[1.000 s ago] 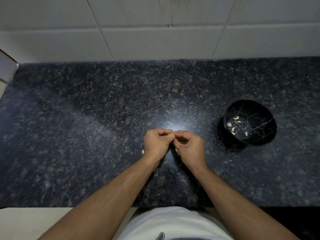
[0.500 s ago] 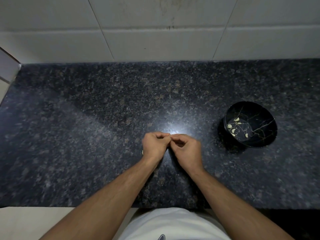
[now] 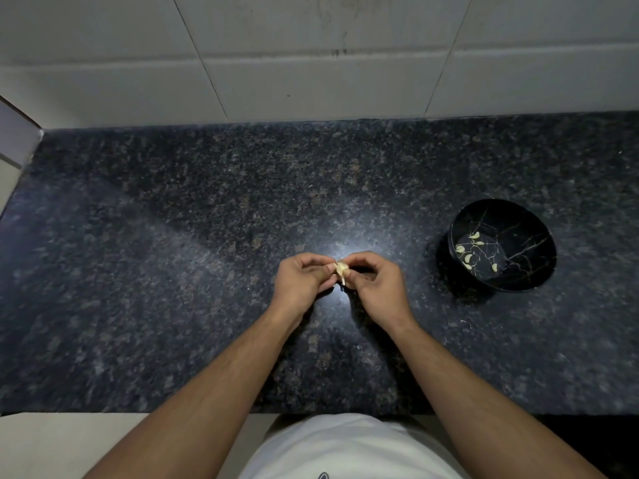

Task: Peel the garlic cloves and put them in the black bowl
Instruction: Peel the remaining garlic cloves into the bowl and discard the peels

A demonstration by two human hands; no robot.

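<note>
Head view: a garlic clove point(image 3: 341, 270) is pinched between the left hand point(image 3: 301, 284) and the right hand point(image 3: 375, 286), held just above the middle of the desk point(image 3: 173, 271), nearer its front edge. Both grips are closed on the clove, fingers curled round it from either side, probably so that the skin can be worked loose by the fingertips; a thin strip of skin appears to hang from it. The black bowl point(image 3: 529, 281) is set toward the right edge of the desk, well apart from the hands, within easy reach of the right hand. Several peeled cloves point(image 3: 467, 258) are seen already inside it.
</note>
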